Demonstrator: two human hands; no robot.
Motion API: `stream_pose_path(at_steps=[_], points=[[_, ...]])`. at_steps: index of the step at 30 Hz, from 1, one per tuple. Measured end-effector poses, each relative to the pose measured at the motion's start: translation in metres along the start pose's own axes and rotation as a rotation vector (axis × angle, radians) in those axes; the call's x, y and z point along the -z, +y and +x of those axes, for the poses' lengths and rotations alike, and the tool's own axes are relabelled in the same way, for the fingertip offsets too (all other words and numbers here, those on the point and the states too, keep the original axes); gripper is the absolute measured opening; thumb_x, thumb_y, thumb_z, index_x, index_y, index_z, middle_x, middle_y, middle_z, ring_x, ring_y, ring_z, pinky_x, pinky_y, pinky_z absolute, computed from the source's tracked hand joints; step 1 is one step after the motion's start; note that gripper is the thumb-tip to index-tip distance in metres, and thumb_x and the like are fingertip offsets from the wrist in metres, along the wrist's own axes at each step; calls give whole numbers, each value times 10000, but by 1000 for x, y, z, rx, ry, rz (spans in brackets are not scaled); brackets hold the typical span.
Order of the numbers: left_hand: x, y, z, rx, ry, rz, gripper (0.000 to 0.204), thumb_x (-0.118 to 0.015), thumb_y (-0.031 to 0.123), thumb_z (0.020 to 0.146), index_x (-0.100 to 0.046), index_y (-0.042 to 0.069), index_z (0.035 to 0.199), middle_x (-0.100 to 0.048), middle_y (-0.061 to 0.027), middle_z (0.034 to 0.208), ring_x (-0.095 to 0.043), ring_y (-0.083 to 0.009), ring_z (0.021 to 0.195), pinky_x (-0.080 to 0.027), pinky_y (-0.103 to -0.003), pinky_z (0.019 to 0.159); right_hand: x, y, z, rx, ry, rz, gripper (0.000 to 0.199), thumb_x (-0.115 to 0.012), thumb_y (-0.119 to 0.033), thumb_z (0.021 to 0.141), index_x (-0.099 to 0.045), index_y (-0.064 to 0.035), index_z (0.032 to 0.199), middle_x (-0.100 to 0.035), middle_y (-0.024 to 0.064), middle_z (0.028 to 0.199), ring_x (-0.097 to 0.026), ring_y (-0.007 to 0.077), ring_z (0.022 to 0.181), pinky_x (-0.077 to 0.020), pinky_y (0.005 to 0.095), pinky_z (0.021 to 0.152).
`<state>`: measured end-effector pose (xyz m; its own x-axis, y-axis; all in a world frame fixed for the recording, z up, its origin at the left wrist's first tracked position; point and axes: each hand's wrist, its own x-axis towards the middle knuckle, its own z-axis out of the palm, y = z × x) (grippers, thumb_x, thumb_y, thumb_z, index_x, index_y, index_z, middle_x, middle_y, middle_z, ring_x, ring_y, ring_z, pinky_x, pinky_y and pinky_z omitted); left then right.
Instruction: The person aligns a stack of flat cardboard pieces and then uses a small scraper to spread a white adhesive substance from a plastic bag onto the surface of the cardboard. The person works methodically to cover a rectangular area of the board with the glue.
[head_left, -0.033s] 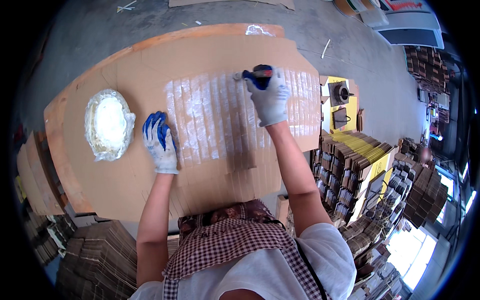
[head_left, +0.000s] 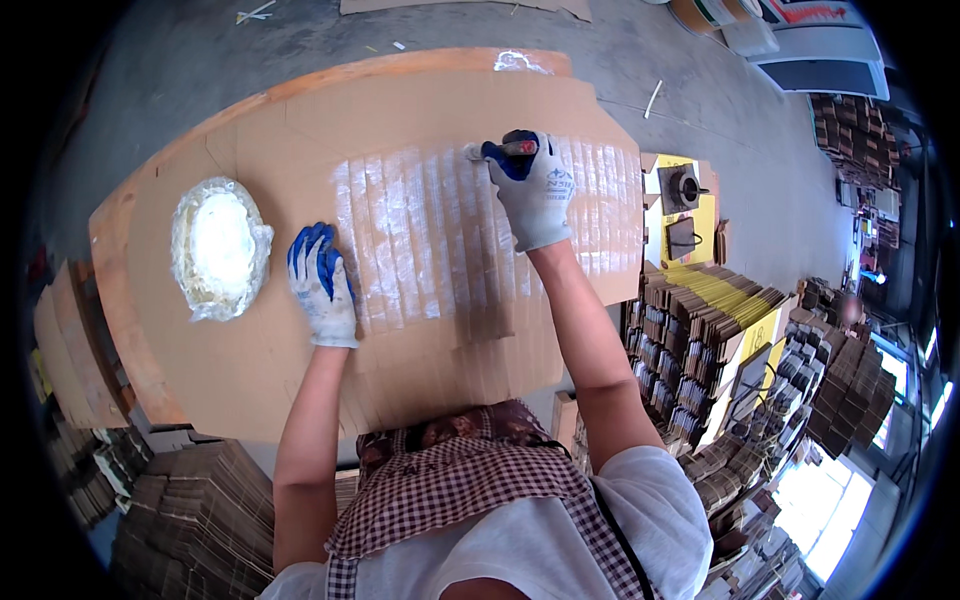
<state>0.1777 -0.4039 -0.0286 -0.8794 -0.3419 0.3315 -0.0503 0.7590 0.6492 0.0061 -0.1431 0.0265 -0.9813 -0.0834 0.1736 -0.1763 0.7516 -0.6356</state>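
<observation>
- A fanned row of flat cardboard strips (head_left: 470,250) lies across the middle of the desk (head_left: 200,380), their upper faces streaked white with paste.
- The right hand (head_left: 537,195), gloved, is closed round a brush (head_left: 500,150) at the strips' far edge.
- The left hand (head_left: 322,285) lies flat, fingers spread, on the strips' left end.
- The brush's bristles are mostly hidden, perhaps touching the cardboard.

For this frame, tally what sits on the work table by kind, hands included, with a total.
Gloved hands: 2, left hand flat on the strips, right hand gripping a brush
Brushes: 1
Bowls of white paste: 1
Fanned spreads of cardboard strips: 1
Large cardboard sheets: 1
Total: 6
</observation>
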Motion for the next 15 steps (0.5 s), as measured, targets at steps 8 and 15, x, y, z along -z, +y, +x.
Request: stream_pose_path(at_steps=[8,15], points=[[-1,-8,-1,-10,29,7,352,-512,271,1020,-675,47,1237,-647,-146,1312,-549,-360,1266,-388,-485,1108,15,-11,13,-154,118,2,437,-794,-344,833,-598,-68,1109,-640,186,1048,-663,382,922,-530,463,790],[1,-2,3,-5,30,35,325,-537,236,996,-679,57,1228,-651,-129,1309,-546,-349,1271,-389,-481,1108,13,-8,28,-191,63,-286,417,-765,-350,856,-611,-71,1125,-637,172,1131,-664,385,986,-532,470,847]])
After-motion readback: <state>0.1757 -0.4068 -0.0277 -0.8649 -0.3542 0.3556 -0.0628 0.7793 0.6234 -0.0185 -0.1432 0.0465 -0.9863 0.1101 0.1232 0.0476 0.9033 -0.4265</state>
